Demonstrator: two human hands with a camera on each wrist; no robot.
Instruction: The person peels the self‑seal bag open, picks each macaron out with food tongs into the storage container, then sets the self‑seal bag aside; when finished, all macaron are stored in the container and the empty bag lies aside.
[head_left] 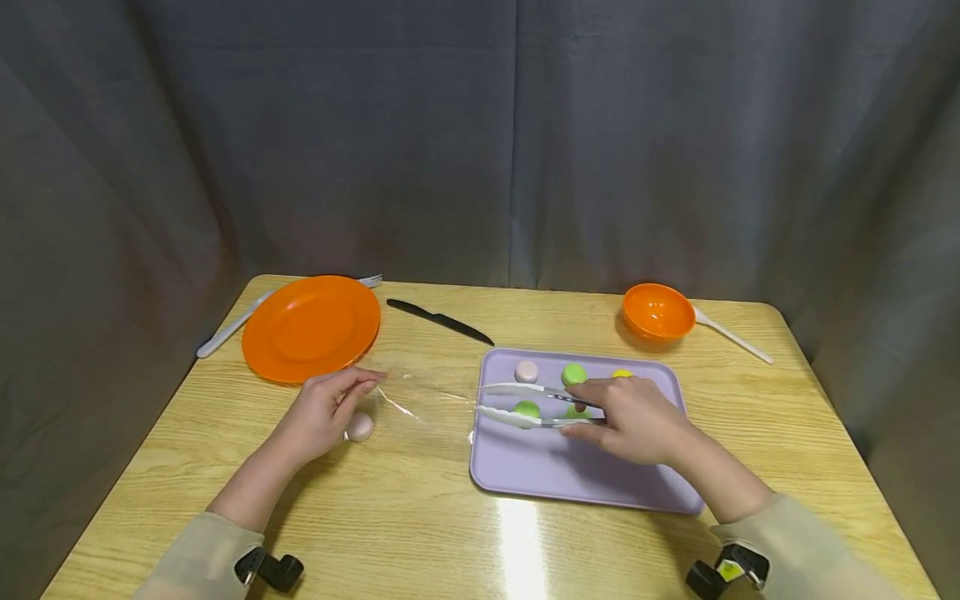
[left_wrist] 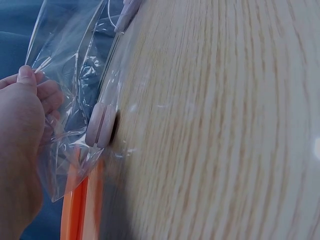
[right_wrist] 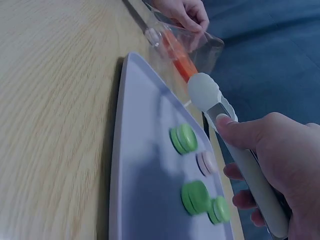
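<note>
Down near the front edge of the wooden table (head_left: 420,517), two arms in pale sleeves reach in. No writing can be read on anything; a small yellow tag on the right wrist strap is too tiny to tell.

The right hand (head_left: 637,421) rests over the purple tray (head_left: 555,475), which lies on the right half of the table. Its fingers are curled tight around a pair of silver tongs (head_left: 525,404). The tong arms stand a little apart and point left, toward the tray's left edge. A green macaron (head_left: 527,409) sits right between the tong tips. More little macarons lie by the tray's far edge: a pink one (head_left: 527,371), another green one (head_left: 573,374) and a yellow one (head_left: 621,373) partly hidden behind the hand.

The left hand (head_left: 326,412) is on the left half of the table. Its fingers pinch the edge of a clear plastic bag (head_left: 420,396), which lies flat between the hand and the tray. A pink macaron (head_left: 360,427) sits inside the bag, just beside the hand.

Farther back, an orange plate (head_left: 311,327) lies near the far left corner, with a white fork (head_left: 232,327) poking out from behind it. A black knife (head_left: 442,321) lies between the plate and the tray. An orange bowl (head_left: 658,312) and a white spoon (head_left: 731,335) sit near the far right corner.
</note>
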